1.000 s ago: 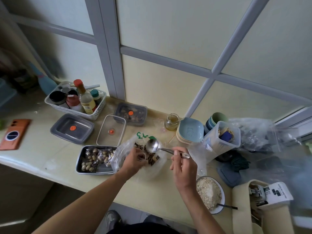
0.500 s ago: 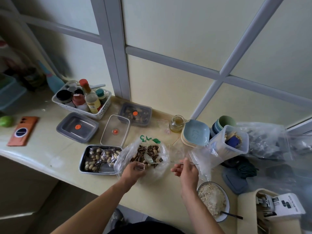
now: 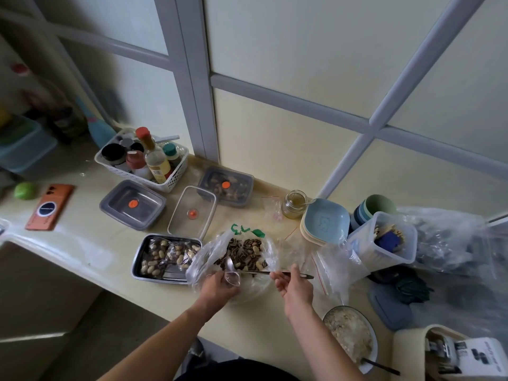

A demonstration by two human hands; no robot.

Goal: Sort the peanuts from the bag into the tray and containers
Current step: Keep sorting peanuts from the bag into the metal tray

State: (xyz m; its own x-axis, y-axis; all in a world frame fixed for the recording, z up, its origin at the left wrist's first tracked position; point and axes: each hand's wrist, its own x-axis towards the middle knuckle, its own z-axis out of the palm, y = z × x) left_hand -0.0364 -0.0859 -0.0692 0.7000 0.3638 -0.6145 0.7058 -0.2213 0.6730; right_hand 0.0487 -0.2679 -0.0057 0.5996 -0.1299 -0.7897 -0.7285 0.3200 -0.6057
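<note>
Has dropped the spoon from above the bag down into its mouth, among the seeds. Pinches its handle in the right hand, grips the bag's near rim in the left hand, beside the steel tray holding peanuts.

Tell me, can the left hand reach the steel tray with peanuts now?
Probably yes: the left hand grips the bag, the steel tray lies open just beside that bag, and nothing stands between them; it must release the bag first.
</note>
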